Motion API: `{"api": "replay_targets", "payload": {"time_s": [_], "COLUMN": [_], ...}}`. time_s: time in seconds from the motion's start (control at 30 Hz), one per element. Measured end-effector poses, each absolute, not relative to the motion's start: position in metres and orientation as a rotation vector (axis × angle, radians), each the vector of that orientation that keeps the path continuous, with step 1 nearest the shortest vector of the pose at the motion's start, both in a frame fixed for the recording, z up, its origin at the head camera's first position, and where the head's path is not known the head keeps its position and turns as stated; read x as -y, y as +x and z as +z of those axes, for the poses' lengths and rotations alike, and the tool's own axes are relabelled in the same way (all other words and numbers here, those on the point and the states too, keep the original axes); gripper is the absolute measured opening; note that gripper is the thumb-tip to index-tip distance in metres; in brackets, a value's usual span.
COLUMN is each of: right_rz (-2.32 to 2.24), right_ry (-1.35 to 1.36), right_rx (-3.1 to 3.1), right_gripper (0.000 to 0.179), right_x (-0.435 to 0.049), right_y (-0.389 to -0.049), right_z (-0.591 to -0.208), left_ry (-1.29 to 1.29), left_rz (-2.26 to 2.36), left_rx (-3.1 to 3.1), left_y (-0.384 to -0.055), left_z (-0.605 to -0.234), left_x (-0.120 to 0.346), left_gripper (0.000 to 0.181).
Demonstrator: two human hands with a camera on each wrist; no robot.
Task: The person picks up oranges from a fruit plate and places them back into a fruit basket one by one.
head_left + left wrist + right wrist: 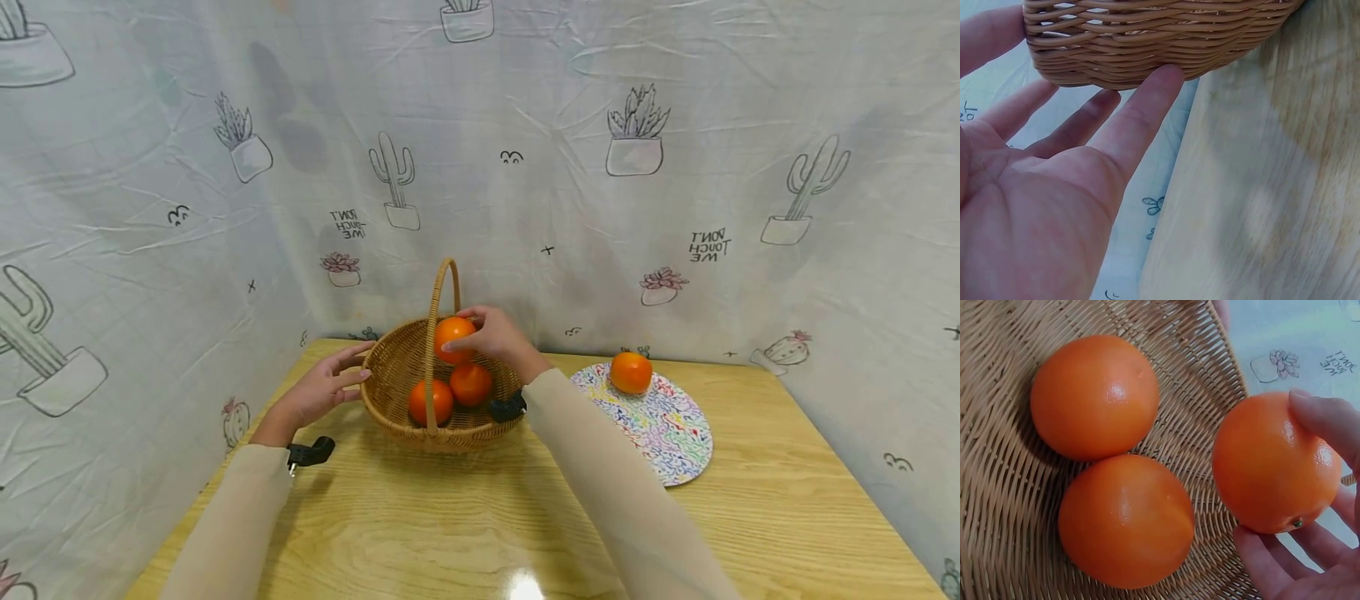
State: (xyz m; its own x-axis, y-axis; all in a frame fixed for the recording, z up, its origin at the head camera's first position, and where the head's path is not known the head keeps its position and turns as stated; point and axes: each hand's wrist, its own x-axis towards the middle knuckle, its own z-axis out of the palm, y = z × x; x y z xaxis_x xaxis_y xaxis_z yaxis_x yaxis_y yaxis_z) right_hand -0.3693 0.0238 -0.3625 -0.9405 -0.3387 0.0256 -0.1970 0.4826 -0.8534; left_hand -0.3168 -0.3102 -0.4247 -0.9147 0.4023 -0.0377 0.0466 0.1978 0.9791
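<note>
My right hand (498,336) holds an orange (453,338) between thumb and fingers, above the inside of the wicker basket (393,371). In the right wrist view, the green stem spot of the held orange (1275,462) shows. Two more oranges lie touching each other in the basket, one orange (1094,397) beside another orange (1125,522). The left hand (322,387) touches the basket's left side from outside, its fingers extended. From the left wrist, the fingertips (1163,78) rest against the lower woven wall.
To the right, a round plate (678,442) with multicoloured squiggles bears one orange (631,372) near its back edge. The basket's tall handle (436,308) arches beside the right hand. A cactus-print cloth (525,208) hangs behind the wooden table (405,533).
</note>
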Motion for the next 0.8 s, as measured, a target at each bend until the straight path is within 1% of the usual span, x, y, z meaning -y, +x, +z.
{"api": "replay_targets", "payload": {"time_s": [0.53, 0.8], "right_rz": [-1.475, -1.363], "right_ry": [-0.392, -0.375], "right_rx": [-2.645, -2.769], "right_gripper": [0.066, 0.069], "right_x": [-0.007, 0.001], "right_y": [-0.378, -0.384], "right_z": [-0.383, -0.392], "left_ry": [0.459, 0.458], "left_rz": [1.775, 1.784], "left_rx": [-2.222, -2.226], "left_y": [-0.316, -0.318], "left_z": [-0.431, -0.433], "left_x": [0.306, 0.307], "left_gripper": [0.070, 0.069]}}
